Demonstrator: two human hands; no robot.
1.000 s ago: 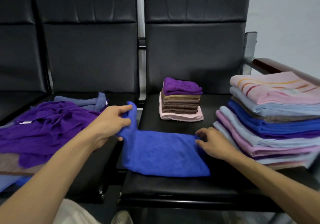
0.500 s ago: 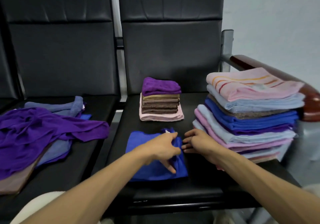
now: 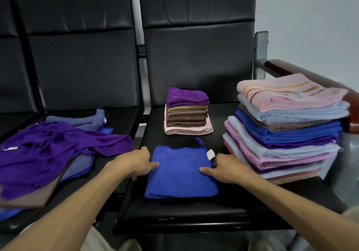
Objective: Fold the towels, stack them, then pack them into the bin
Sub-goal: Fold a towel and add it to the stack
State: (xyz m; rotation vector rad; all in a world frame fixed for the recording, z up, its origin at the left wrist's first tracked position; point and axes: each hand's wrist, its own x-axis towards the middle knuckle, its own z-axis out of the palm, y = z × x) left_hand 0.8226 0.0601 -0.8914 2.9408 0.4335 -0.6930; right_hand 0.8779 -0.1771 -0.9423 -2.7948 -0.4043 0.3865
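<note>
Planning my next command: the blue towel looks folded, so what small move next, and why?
Probably lift the blue towel onto the small stack behind it: it lies folded, left hand and right hand grip its side edges, and that stack looks similar in size.

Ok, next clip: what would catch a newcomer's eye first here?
The blue towel, folded at the front of the right seat, with the left hand and right hand at its sides. A tall stack stands to its right; a loose purple towel sprawls on the left seat.
</note>
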